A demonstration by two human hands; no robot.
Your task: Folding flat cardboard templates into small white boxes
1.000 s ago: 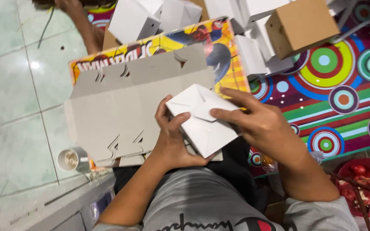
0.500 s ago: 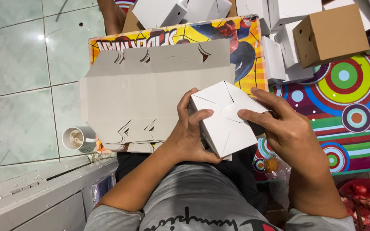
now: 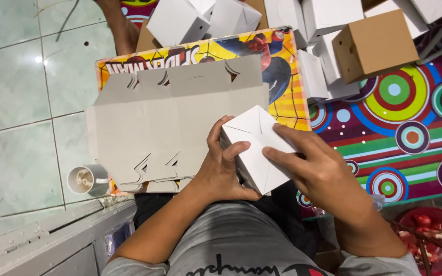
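Observation:
A small white folded box is held above my lap between both hands. My left hand grips its left side, thumb across the front edge. My right hand covers its right side, with the fingers pressing on the top flaps. Just behind the box lies a stack of flat grey cardboard blanks with notched edges, resting on a colourful yellow printed board.
Several folded white boxes and one brown box are piled at the top on a mat with coloured circles. A cup stands on the green tiled floor at left. A red bowl sits at lower right. Another person's arm shows at the top.
The box has tilted and shifted slightly down-left in my hands, and my right fingers have slid further over its top flaps. The view has shifted a little.

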